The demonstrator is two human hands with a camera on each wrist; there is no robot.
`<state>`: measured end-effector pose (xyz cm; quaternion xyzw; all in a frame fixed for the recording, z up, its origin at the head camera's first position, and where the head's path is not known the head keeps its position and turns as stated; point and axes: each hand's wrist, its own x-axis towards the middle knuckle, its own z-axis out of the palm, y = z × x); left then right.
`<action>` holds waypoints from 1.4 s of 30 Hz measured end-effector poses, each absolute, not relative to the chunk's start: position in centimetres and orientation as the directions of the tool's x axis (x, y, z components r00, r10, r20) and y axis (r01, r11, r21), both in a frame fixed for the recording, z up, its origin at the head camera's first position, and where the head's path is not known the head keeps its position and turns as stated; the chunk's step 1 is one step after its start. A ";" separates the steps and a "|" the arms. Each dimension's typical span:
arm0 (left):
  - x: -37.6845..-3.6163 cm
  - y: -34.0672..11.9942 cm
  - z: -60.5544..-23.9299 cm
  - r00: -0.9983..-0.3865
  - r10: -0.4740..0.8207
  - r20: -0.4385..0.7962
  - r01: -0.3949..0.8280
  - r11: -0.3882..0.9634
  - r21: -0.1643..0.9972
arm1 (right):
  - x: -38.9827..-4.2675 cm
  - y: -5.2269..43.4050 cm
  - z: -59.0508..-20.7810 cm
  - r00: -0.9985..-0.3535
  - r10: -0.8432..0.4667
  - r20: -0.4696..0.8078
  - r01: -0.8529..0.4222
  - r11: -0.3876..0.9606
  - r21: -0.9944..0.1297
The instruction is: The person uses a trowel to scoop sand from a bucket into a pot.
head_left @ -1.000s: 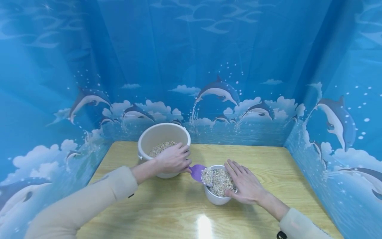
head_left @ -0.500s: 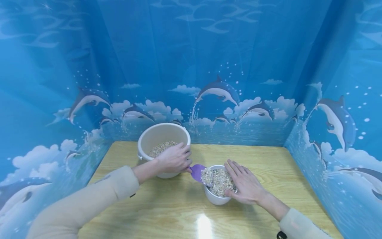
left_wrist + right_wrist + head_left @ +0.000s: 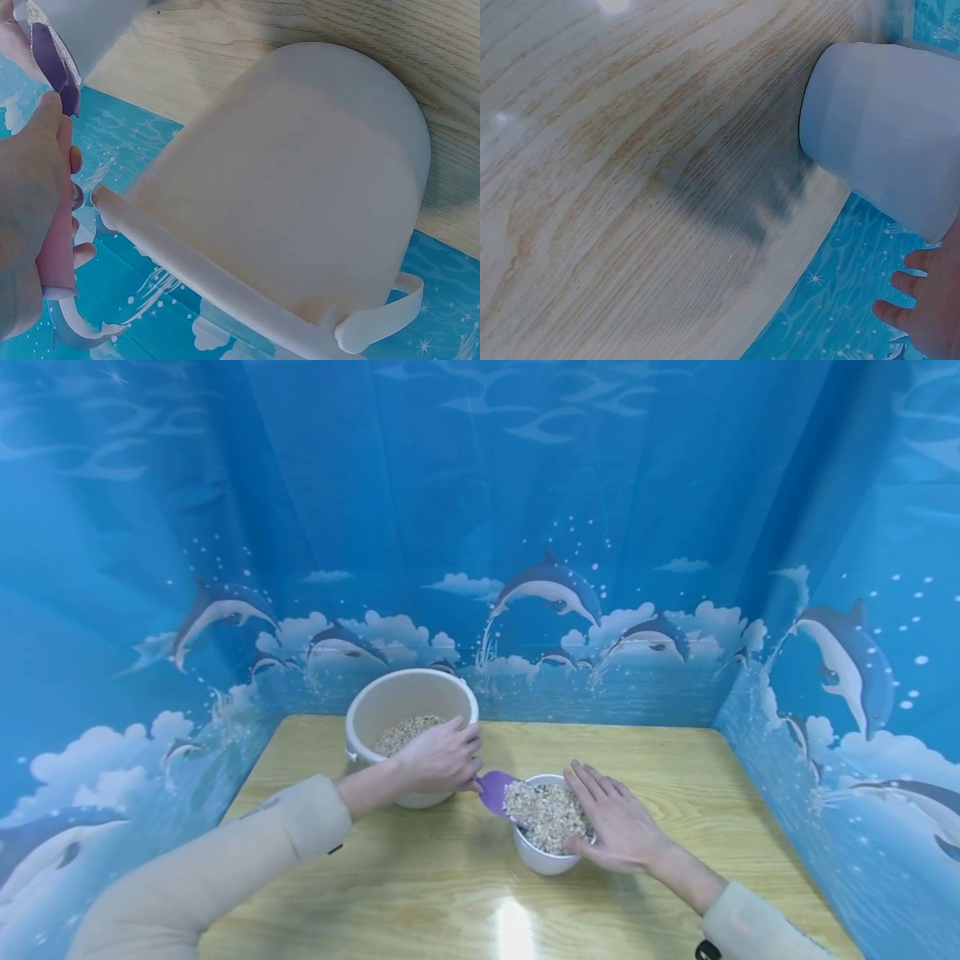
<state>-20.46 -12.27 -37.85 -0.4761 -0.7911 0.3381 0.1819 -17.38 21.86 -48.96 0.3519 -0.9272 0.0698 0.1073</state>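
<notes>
My left hand (image 3: 438,758) grips the pink handle (image 3: 57,225) of a purple toy shovel (image 3: 495,792). The shovel's blade, heaped with pale gravel, lies over the left rim of a small white pot (image 3: 542,862). Mixed gravel (image 3: 556,818) fills this pot close to its rim, and the blade's tip is hidden under the stones. My right hand (image 3: 619,822) rests on the pot's right side, fingers extended and thumb at the rim. In the right wrist view the fingers of that hand (image 3: 934,300) are partly cut off beside the pot (image 3: 885,127).
A larger cream bucket (image 3: 363,710) with more gravel (image 3: 405,732) inside stands behind my left forearm. Its handle (image 3: 382,315) shows in the left wrist view. The wooden table (image 3: 637,918) is bordered by a blue dolphin-print curtain (image 3: 480,527) at the back and sides.
The shovel has tipped slightly over the pot, and the gravel on its blade has spread a little toward the pot's heap. My right hand has kept its place.
</notes>
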 end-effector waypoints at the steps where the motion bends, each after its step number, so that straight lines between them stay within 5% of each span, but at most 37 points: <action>1: -20.4 -12.3 -37.8 -0.481 0.876 -0.034 0.631 0.318 -0.707 | -17.4 21.9 -48.9 -0.729 -0.638 0.249 -0.668 0.742 -0.053; 42: -21.5 -10.6 -36.5 -0.471 0.874 -0.120 0.605 0.221 -0.765 | -17.3 21.9 -48.8 -0.729 -0.639 0.244 -0.667 0.744 -0.044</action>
